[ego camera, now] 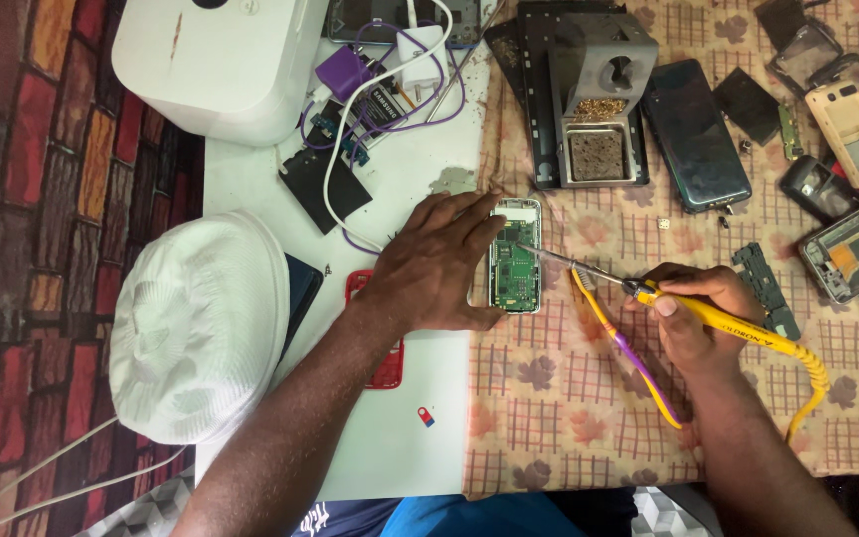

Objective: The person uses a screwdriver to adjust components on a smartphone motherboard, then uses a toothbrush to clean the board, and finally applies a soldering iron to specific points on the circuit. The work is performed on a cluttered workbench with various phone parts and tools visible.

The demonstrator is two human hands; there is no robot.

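Left hand (439, 264) lies flat, fingers spread; right hand (693, 313) is curled in a pen-like grip.

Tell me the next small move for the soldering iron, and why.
Probably ease the tip down the last bit onto the board. The right hand holds the soldering iron with its tip over the open phone's circuit board, which the left hand pins to the table.

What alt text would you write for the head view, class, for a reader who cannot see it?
The right hand holds a yellow soldering iron to an opened phone's green circuit board, steadied by the left hand. Phone parts litter the patterned tablecloth.
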